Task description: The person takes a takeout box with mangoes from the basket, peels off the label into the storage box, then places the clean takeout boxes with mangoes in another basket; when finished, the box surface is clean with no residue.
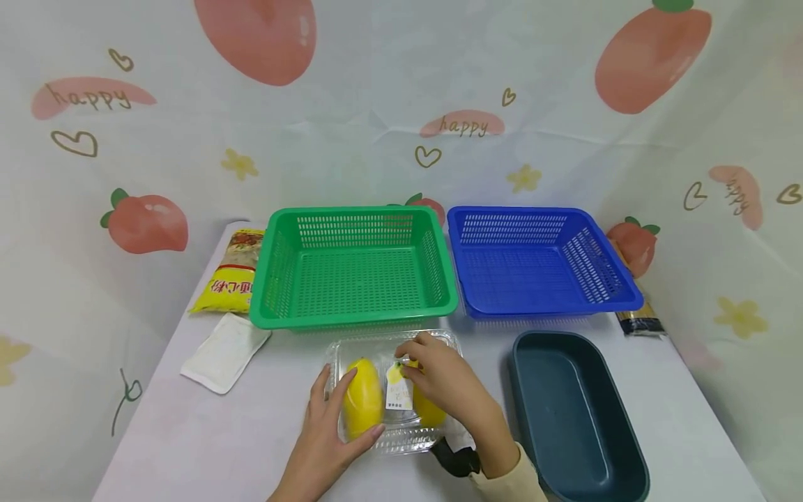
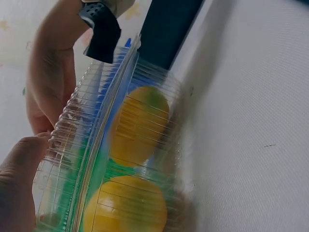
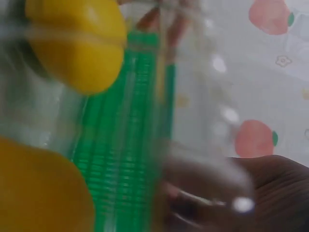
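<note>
Two yellow mangoes point(image 1: 364, 399) point(image 2: 140, 125) lie side by side in a clear plastic clamshell box point(image 1: 408, 440), its lid down over them. A white label point(image 1: 399, 392) with a yellow fruit picture sits on the lid between them. My left hand point(image 1: 326, 425) rests over the box's left side, thumb and fingers spread around one mango. Above the other mango is my right hand point(image 1: 444, 376), its fingers curled and its thumb and index finger pinching the label's top corner. In the right wrist view, the clear plastic blurs most of the hand.
A green basket point(image 1: 354, 322) stands behind the box, with a blue basket point(image 1: 552, 307) to its right. A dark teal tub point(image 1: 567, 411) is at the right. A yellow food bag point(image 1: 232, 279) and a white packet point(image 1: 224, 354) lie at the left. Another packet point(image 1: 641, 322) is partly hidden behind the blue basket.
</note>
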`<state>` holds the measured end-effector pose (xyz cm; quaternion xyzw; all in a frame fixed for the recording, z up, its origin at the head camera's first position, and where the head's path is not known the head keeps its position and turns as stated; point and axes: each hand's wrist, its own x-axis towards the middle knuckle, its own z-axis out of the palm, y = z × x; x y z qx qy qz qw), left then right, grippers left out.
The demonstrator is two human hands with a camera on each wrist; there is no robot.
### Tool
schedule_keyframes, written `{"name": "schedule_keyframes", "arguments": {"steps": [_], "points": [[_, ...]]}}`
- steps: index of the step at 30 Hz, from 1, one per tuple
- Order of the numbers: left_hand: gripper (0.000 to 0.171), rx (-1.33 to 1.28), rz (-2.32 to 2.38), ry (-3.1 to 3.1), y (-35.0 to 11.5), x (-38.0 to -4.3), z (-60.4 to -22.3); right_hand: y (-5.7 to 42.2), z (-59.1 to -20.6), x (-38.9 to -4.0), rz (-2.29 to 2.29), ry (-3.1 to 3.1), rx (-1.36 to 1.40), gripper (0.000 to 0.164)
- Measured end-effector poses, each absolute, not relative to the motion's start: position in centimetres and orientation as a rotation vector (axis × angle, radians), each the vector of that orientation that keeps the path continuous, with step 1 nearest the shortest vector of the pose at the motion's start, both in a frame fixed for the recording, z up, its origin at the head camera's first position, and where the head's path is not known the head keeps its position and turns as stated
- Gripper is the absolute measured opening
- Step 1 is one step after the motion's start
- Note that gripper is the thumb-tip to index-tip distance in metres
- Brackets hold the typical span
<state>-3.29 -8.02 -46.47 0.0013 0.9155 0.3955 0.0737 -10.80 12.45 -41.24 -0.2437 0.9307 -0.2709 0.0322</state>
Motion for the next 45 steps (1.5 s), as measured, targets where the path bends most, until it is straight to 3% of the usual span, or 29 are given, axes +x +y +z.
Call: {"name": "schedule_keyframes", "arguments": {"steps": [38, 45], "points": [[0.089, -0.005, 1.165, 2.724, -8.0, -3.5, -46.4, 11.2, -42.1, -10.5, -0.721, 2.985, -0.763, 0.009], [0.089, -0.010, 1.164, 2.732, -7.9, -3.5, -46.4, 11.3, -42.0, -10.5, -0.800, 2.964, -0.775, 0.001]]}}
